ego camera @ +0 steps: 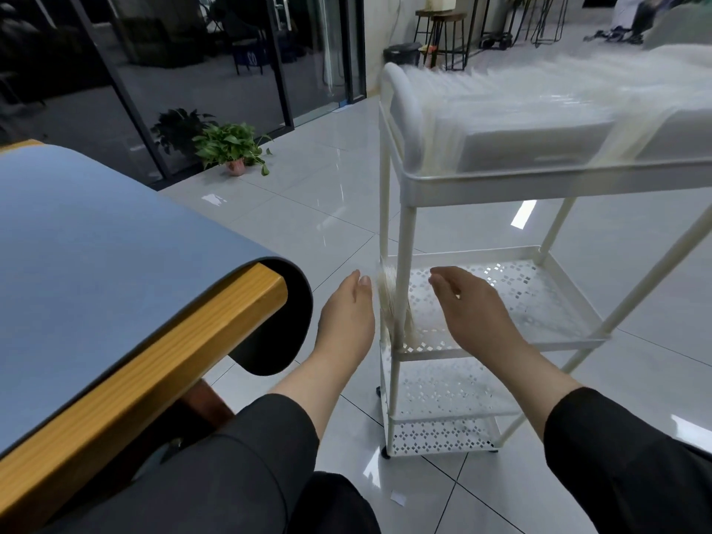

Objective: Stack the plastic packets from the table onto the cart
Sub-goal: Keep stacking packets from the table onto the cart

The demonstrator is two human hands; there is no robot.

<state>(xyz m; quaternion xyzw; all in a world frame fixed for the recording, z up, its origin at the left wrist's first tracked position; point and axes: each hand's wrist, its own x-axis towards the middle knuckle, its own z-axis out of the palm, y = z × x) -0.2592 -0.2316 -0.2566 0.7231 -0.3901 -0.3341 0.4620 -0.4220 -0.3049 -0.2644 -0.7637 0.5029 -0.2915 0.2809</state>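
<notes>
Sleeves: dark sleeves (624,456) cover both forearms at the bottom of the view, nearest the camera; a dark-clothed knee sits between them.
Counter: the counter (96,240), with a blue mat over a wooden edge, lies left of the cart; the mat's corner curls over and hangs past the wood.
Cart: a white three-tier cart (408,233) stands on the tiled floor, its lower shelves perforated.
Left hand: the left hand (346,314) is just left of the cart's near-left post, at middle-shelf height, its fingers straight and together, palm turned toward the post.
Right hand: the right hand (470,306) is just right of the same post, over the middle shelf, fingers relaxed and slightly bent, palm facing the left hand.
Grip: both hands are spread and loose, neither one closed round anything.
Plastic packets: a thin, upright bundle of plastic packets (393,302) stands on edge at the cart's near-left post, blurred, between the two hands; I cannot tell whether either hand touches it.
Top tray stack: a large pile of pale packets (539,121) fills the cart's top tray, well above both hands, blurred.
Plant: a potted plant (231,148) sits on the floor beyond the cart's left side, by the glass wall.
Stools: dark stools (443,32) stand far behind the cart.
</notes>
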